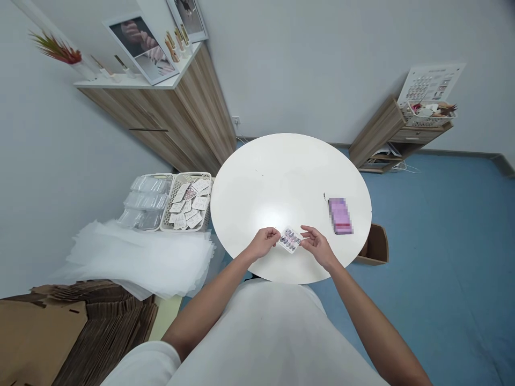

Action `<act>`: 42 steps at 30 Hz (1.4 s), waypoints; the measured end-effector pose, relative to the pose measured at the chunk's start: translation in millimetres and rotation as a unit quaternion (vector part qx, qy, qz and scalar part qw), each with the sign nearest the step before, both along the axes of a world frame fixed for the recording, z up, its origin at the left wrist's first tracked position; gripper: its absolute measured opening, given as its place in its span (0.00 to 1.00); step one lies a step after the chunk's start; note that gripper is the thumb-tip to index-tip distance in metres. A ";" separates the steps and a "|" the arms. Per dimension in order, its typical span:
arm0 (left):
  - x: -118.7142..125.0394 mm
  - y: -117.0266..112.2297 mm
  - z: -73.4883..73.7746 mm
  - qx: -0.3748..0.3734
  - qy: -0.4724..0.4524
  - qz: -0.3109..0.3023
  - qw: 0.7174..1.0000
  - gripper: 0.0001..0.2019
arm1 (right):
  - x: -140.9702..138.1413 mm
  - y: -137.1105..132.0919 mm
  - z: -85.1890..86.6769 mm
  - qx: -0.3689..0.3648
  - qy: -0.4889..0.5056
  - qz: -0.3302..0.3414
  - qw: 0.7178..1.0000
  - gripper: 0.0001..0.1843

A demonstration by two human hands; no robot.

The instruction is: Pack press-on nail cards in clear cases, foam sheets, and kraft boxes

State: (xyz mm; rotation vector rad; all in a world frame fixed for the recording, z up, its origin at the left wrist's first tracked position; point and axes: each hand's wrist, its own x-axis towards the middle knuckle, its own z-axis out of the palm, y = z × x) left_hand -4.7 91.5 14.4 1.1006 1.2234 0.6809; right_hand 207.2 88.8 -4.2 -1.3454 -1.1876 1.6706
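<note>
A small flat pack of press-on nails (pixel 290 239) is just above or on the near part of the round white table (pixel 281 177); I cannot tell whether it touches the top. Two rows of dark, shiny nails show in it. My right hand (pixel 317 247) grips the pack's right edge near the thumb, with the index finger stretched out above. At the left corner, my left hand (pixel 262 242) has its fingertips pinched together. Whether they hold the pack's edge or something thin is too small to tell.
A purple blurred object (pixel 340 216) lies on the table's right side. To the left stand a basket of cards (pixel 210 206), clear plastic packs (pixel 148 185), white sheets (pixel 140 257) and stacked cardboard (pixel 108 332). A brown bin (pixel 376 245) stands right; wooden cabinets (pixel 205 107) are behind.
</note>
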 end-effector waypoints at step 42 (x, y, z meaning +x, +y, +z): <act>26.2 -14.7 2.0 0.160 0.156 -0.094 0.970 0.35 | 32.5 -0.2 -3.7 0.121 -0.084 0.124 0.981 0.38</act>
